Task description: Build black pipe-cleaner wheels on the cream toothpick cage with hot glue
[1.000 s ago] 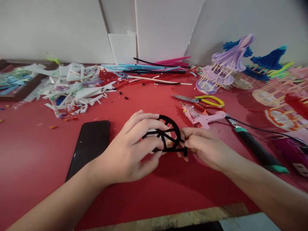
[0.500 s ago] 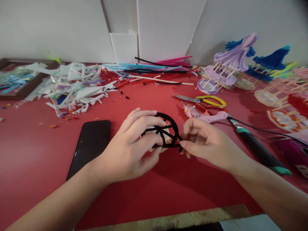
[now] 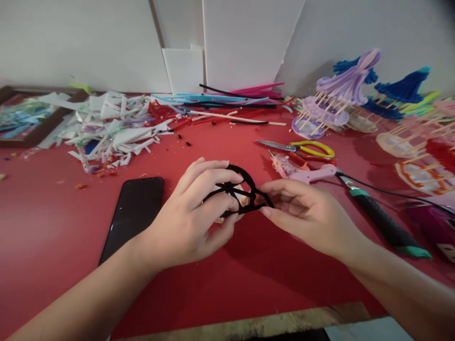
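A black pipe-cleaner wheel [image 3: 251, 182], with a round rim and crossing spokes, is held just above the red table. Under it shows part of a cream and white piece, mostly hidden by my fingers. My left hand [image 3: 202, 203] grips the wheel's left side, fingers over the top and thumb below. At its right edge, a bent length of black pipe cleaner sticks out, and my right hand [image 3: 302, 208] pinches it between thumb and fingers. Just beyond my right hand lies a pink glue gun [image 3: 309, 174].
A black phone [image 3: 133, 218] lies left of my hands. Scissors with yellow handles [image 3: 313, 148] and a green-and-black handled tool [image 3: 384, 220] are to the right. Behind are white scraps [image 3: 121, 132] and coloured pipe cleaners [image 3: 220, 100]. Carousel-like models [image 3: 341, 90] stand at the back right.
The wheel has shifted slightly left and turned in my left hand. My right hand has tilted, and the black length at the right edge now bends outward into an angled loop.
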A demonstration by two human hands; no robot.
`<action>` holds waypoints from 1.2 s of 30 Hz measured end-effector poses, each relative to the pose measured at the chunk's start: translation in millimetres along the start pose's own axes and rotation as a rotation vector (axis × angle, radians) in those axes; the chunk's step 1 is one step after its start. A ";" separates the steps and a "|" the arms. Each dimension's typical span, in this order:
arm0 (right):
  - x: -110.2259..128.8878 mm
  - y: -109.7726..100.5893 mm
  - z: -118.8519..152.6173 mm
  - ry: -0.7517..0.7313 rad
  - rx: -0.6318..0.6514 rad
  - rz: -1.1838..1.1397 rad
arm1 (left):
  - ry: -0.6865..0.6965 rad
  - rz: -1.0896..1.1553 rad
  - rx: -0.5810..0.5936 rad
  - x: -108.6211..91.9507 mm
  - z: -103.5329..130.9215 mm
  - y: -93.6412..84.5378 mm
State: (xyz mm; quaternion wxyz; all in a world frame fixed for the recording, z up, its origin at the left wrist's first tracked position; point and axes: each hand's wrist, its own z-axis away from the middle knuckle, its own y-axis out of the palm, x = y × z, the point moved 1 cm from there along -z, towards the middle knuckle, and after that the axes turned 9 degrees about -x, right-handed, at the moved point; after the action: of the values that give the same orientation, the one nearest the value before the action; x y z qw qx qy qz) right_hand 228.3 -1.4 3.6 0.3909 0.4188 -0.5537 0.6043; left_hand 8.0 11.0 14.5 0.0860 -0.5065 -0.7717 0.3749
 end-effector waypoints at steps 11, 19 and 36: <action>-5.7 -19.0 -12.1 -0.114 0.019 0.224 | 0.013 -0.007 -0.022 -0.2 -0.3 1.0; 5.2 -11.1 -2.6 -0.718 -0.172 0.481 | 0.013 0.005 -0.001 1.0 0.0 2.0; 6.4 -6.6 -1.5 -0.963 -0.110 0.480 | 0.016 0.039 0.029 -0.3 1.6 -2.4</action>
State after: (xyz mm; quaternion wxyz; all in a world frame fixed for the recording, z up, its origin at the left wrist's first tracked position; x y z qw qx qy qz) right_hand 232.2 0.7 11.8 -0.0347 0.4891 -0.7812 0.3863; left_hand 5.6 9.4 15.1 0.0922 -0.5230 -0.7556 0.3834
